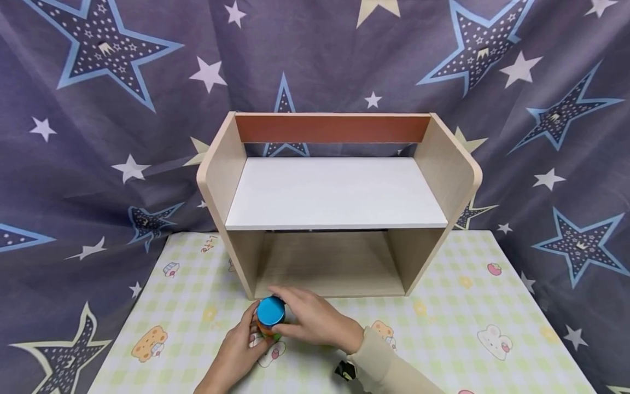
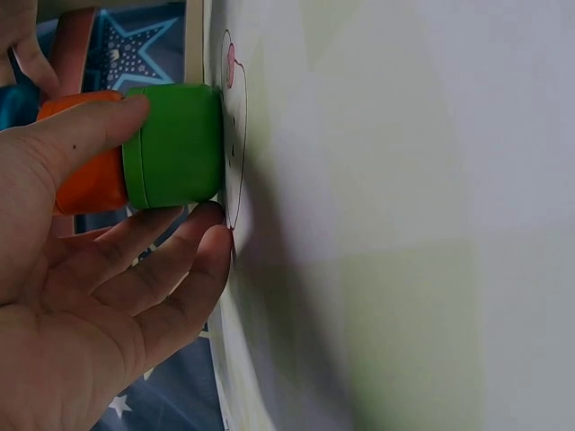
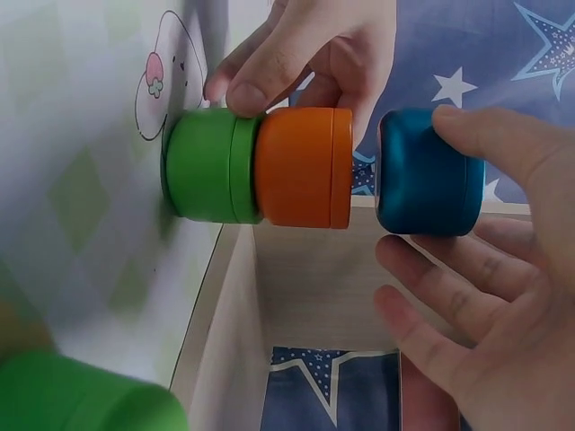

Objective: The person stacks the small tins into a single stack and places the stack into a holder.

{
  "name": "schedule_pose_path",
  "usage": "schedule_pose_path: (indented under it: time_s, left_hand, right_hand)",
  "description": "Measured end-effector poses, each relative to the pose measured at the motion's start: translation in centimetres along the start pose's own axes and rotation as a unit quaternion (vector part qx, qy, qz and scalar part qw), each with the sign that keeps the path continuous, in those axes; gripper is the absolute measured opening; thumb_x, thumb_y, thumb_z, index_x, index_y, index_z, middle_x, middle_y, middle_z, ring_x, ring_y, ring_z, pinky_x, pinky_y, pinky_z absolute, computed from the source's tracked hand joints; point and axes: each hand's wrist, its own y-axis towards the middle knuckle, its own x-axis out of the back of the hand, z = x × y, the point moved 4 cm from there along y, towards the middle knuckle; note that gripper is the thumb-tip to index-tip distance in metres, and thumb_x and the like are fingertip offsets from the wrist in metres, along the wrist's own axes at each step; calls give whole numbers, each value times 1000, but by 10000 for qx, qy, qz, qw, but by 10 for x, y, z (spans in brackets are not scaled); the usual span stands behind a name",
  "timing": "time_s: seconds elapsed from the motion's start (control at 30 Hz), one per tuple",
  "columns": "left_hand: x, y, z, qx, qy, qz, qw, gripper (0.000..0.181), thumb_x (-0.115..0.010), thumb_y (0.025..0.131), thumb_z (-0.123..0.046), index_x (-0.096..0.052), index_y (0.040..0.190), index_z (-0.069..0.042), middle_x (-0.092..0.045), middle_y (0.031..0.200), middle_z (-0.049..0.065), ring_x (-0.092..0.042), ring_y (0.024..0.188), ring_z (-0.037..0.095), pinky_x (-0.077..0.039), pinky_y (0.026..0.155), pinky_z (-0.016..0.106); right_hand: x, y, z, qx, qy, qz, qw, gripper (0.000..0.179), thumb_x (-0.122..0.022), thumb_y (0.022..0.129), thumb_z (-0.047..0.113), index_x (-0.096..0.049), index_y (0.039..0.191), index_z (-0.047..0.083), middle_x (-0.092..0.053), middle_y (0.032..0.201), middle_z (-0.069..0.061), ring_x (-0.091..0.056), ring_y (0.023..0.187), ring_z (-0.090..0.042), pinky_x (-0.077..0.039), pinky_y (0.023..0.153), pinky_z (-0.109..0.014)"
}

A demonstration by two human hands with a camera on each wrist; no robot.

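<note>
My right hand (image 1: 317, 320) holds a small round blue canister (image 3: 422, 175) between thumb and fingers. In the right wrist view a narrow gap separates it from an orange canister (image 3: 301, 171) below. The orange one sits on a matching green canister (image 3: 205, 171), which stands on the patterned tablecloth. Around these lower two is my left hand (image 1: 236, 350), its thumb across their joint and its fingers on the other side. From the head view the blue canister's flat top hides most of the stack.
Just behind the hands stands a wooden shelf unit (image 1: 339, 265) with a white middle board (image 1: 339, 194) and a brown back rail (image 1: 334, 128). Another green rounded object (image 3: 85, 395) lies at the lower left of the right wrist view. A star-patterned curtain (image 1: 162, 137) hangs behind.
</note>
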Motion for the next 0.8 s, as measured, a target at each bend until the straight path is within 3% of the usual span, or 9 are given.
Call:
schedule_pose_path:
  time_s: [0.27, 0.8]
  left_hand:
    - [1, 1, -1, -130, 9, -60, 9999, 87, -82, 85, -15, -31, 156, -11, -70, 115, 0, -68, 103, 18, -57, 86, 36]
    - [1, 0, 1, -115, 232, -141, 9996, 82, -81, 86, -16, -35, 153, -14, -66, 124, 9, -67, 104, 24, -57, 85, 43]
  right_hand:
    - [-2, 4, 1, 94, -19, -30, 10000, 76, -73, 93, 36, -34, 154, 11, -55, 140, -7, -55, 124, -12, -46, 101, -25]
    - [-9, 6, 0, -38, -62, -10, 10000, 75, -72, 94, 38, -36, 153, 10, -57, 138, -8, -56, 123, -13, -46, 100, -23]
